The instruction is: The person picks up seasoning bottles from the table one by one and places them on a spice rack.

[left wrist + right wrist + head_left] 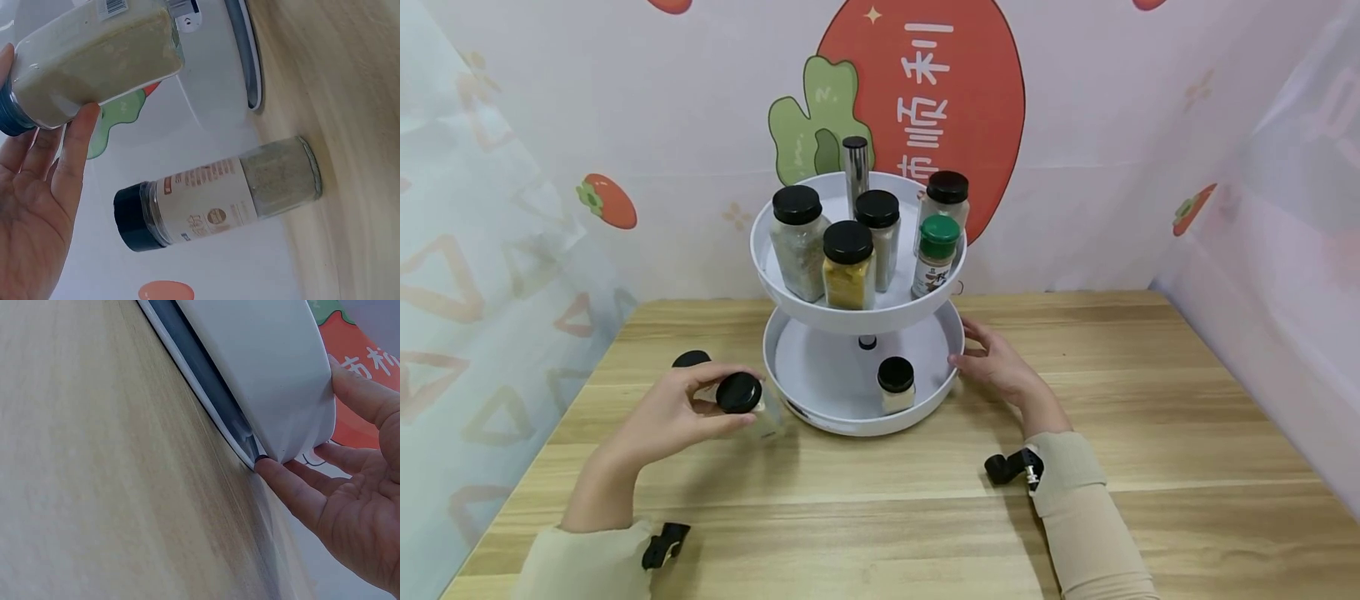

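Note:
My left hand (688,412) grips a square spice jar (94,69) of beige powder near its dark lid. In the head view this jar is tilted just left of the lower tray of a white two-tier rack (857,427). A second jar (212,200), with a dark lid and printed label, stands on the table behind that hand. At the lower tray's right side, my right hand (1000,367) holds the edge, thumb at the rim and fingers along the outer wall (269,375). One small black-lidded jar (897,387) stands on the lower tray.
The upper tray (865,318) carries several black-lidded jars, among them one with yellow contents (848,271), plus a green-capped shaker (936,254). A metal post (856,175) rises from it. The wooden table (880,517) meets a printed backdrop (700,233).

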The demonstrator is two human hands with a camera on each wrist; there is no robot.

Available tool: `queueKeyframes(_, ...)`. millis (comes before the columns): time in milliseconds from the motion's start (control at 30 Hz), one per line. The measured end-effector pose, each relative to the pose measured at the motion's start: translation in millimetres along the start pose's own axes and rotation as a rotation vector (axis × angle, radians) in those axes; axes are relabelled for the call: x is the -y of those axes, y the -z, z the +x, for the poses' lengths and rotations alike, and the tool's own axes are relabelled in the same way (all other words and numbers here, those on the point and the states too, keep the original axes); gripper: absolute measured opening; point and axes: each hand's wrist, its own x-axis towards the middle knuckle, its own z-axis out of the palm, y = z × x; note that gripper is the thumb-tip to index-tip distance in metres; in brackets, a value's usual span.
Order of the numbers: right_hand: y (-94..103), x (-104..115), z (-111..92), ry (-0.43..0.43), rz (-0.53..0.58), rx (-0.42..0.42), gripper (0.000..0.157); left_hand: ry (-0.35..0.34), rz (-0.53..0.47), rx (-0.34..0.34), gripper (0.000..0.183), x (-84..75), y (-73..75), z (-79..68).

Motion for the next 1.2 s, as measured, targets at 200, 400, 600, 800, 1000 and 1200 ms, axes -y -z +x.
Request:
queueKeyframes(200, 0.5, -0.4, 0.5, 0.005, 0.010, 0.003, 0.082, -0.024, 0.006, -0.014, 0.041, -1.8, -1.7, 12.5)
queueKeyframes(400, 0.2, 0.1, 0.6, 0.000, 0.002, -0.003, 0.082, -0.023, 0.011, -0.012, 0.040, -4.2, 0.1, 22.7)
queueKeyframes(600, 1.6, -0.7, 1.9, -0.005, 0.013, -0.007, 0.082, -0.031, 0.025, -0.036, 0.038, -3.4, 1.6, 34.1)
queueKeyframes(800, 1.5, -0.1, 2.0, -0.004, 0.014, -0.006, 0.082, 0.013, 0.021, -0.088, 0.040, 1.2, -1.5, 43.1)
queueKeyframes(1000, 1.4, -0.1, 1.6, 0.003, 0.015, -0.006, 0.082, 0.070, 0.033, -0.115, 0.042, 6.4, -4.2, 53.9)
queueKeyframes(1200, 1.5, -2.3, 1.9, 0.018, 0.012, 0.000, 0.082, 0.081, 0.134, -0.114, 0.043, 12.2, -7.3, 64.5)
